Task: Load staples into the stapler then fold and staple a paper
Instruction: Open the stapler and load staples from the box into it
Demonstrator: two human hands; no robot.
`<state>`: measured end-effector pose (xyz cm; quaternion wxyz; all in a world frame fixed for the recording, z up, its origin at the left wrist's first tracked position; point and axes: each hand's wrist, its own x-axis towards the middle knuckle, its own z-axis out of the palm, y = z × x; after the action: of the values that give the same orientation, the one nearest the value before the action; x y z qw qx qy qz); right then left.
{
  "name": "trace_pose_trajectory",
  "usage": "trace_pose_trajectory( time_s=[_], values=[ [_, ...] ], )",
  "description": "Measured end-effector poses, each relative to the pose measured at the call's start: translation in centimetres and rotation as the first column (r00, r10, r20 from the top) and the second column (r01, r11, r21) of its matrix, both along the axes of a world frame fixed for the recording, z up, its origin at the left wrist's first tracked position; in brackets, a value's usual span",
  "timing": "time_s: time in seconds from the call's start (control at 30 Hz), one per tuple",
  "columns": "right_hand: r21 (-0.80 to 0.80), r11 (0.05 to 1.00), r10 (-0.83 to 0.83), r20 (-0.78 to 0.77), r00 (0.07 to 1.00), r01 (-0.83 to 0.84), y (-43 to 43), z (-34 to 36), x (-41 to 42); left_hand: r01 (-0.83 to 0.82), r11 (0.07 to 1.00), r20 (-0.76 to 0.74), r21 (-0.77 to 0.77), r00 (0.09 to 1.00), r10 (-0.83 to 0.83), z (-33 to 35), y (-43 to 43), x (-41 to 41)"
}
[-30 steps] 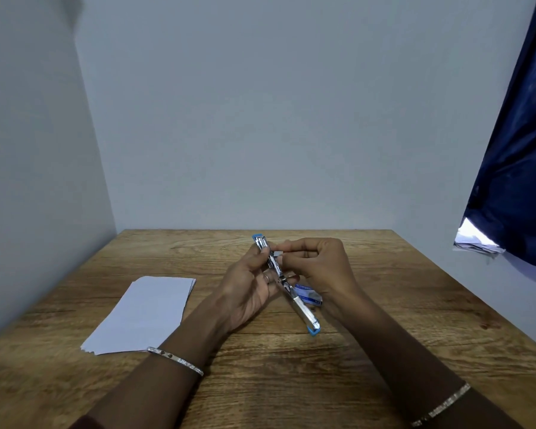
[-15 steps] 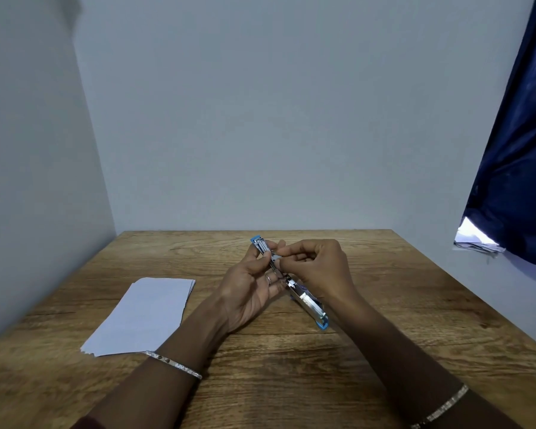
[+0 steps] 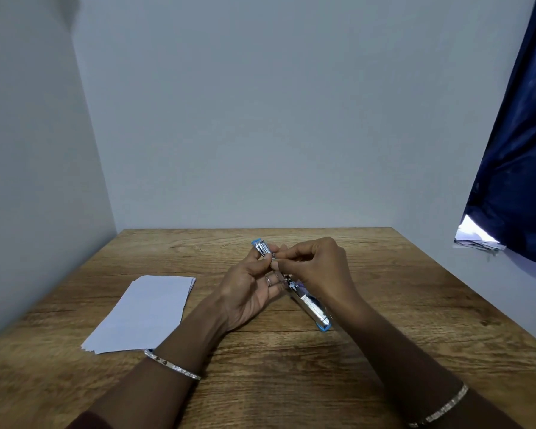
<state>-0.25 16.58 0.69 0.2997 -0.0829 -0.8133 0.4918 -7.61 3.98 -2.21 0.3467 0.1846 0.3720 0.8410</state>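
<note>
A small blue and silver stapler [image 3: 310, 305] is swung open into a long strip above the middle of the wooden table [image 3: 384, 305]. My left hand [image 3: 251, 289] grips it around its middle, with its far end [image 3: 260, 246] sticking up past my fingers. My right hand [image 3: 319, 267] pinches a small silver piece, seemingly a strip of staples [image 3: 274, 257], against the stapler's open channel near the far end. A stack of white paper [image 3: 146, 314] lies flat to the left, apart from both hands.
Grey walls close the table in at the back and left. A dark blue curtain [image 3: 514, 150] hangs at the right, with some white papers [image 3: 477, 235] under its lower edge. Bangles circle both wrists.
The stapler's near end has swung a little to the right and lower. My right fingers have shifted slightly toward its far end. The paper stack has not moved.
</note>
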Motion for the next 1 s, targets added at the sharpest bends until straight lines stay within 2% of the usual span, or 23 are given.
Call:
trace_pose_trajectory(
  time_s=[0.17,0.23,0.5,0.77,1.0],
  values=[
    [0.336,0.938,-0.071,-0.048,0.996,0.084,-1.3,-0.6,-0.3,-0.002,0.999,0.084,0.035,0.996,-0.001,0.3,-0.1,0.3],
    [0.386,0.919,-0.076,-0.038,0.996,0.085,-1.6,-0.6,-0.5,-0.010,0.999,0.122,0.052,0.992,0.003,0.4,-0.1,0.2],
    [0.275,0.961,-0.029,-0.035,0.999,0.037,-0.7,-0.2,-0.3,-0.004,0.998,0.169,0.055,0.986,-0.005,0.3,0.0,0.0],
    [0.378,0.925,-0.052,0.005,0.999,0.046,-0.4,-0.3,-0.4,-0.035,0.997,0.176,0.070,0.984,0.022,0.1,-0.2,-0.3],
    [0.329,0.941,0.067,0.053,0.996,-0.081,-0.4,-0.1,-0.3,-0.010,0.999,0.118,0.052,0.993,0.004,-0.1,0.1,-0.2]
  ],
)
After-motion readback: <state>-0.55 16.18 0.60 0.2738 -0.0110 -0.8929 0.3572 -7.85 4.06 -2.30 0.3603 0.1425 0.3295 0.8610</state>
